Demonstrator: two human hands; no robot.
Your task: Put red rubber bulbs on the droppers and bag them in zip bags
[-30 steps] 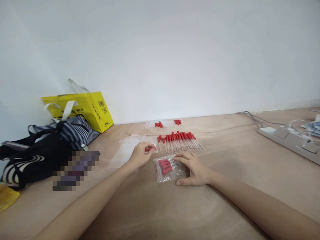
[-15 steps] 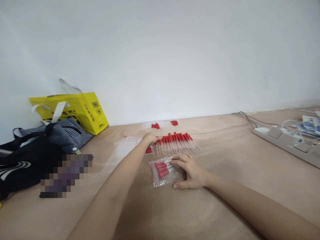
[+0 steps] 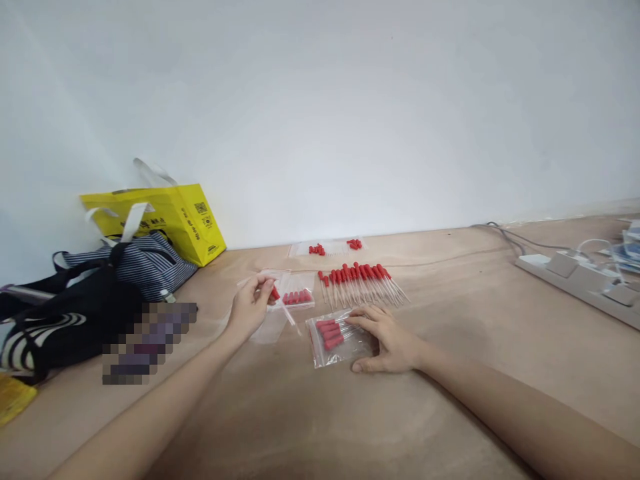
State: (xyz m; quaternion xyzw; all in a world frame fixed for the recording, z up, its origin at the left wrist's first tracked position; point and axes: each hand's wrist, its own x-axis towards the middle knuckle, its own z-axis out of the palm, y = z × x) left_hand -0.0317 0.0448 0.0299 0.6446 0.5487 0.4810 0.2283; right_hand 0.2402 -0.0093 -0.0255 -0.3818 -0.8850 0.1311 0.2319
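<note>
My left hand [image 3: 253, 305] is closed on a dropper [image 3: 287, 312], pinching its red rubber bulb while the clear tube slants down to the right. Behind it lies a zip bag of droppers [image 3: 299, 297] with several red bulbs showing. My right hand [image 3: 389, 339] rests with fingers apart on the right end of a clear zip bag [image 3: 323, 358]. Inside that bag are several red-bulbed droppers [image 3: 330, 333], their tubes running toward my fingers. Just beyond, a row of loose droppers [image 3: 357, 280] lies side by side, bulbs pointing away from me.
Near the wall lies another clear bag [image 3: 300, 249] with red bulbs at both ends. A yellow bag [image 3: 205, 233], a striped bag [image 3: 145, 263] and a black bag [image 3: 95, 320] stand left. A power strip [image 3: 590, 283] with cables is at right.
My left hand has come away from the row of droppers, moving left and nearer with one dropper. My right hand stays on the bag. The view has shifted slightly.
</note>
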